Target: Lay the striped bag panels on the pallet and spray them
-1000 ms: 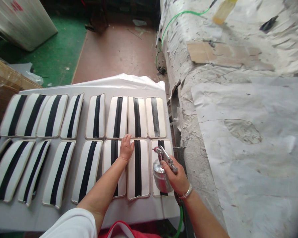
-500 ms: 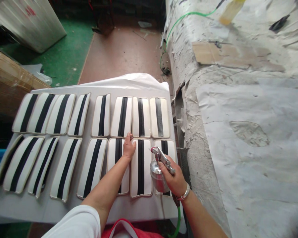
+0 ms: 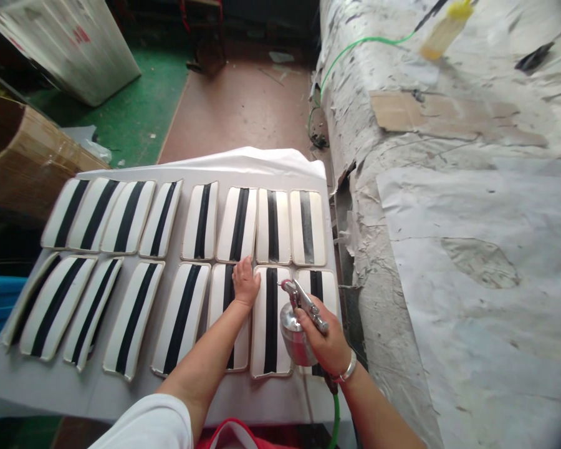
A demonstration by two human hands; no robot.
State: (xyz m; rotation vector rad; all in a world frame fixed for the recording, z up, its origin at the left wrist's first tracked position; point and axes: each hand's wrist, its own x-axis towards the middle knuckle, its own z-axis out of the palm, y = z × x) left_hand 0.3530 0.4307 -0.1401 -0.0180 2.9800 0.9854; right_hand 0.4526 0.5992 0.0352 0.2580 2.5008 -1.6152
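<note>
My right hand (image 3: 328,342) is wrapped around a metal spray gun (image 3: 303,302) with a silver cup, and a green hose hangs below it. The gun's nozzle points left, over the right edge of a white panel with a black central stripe (image 3: 258,324) in the near row. My left hand (image 3: 246,284) lies palm down with its fingers stretched forward, over the upper part of the neighbouring near-row panel (image 3: 215,305). The fingertips reach the lower edge of a far-row panel (image 3: 225,227). Whether they press on it I cannot tell.
Several more striped panels lie in two rows on the white-covered table (image 3: 135,399). To the right stands a paper-covered surface (image 3: 421,299) with a cardboard piece (image 3: 444,117) and a yellow-capped bottle (image 3: 444,31). A cardboard box (image 3: 42,149) and blue crate (image 3: 2,305) are at the left.
The view has shifted, so the panels appear a little further right. Relative to them, the spray gun has moved left, and my left hand has drawn slightly back toward me with its fingers straighter.
</note>
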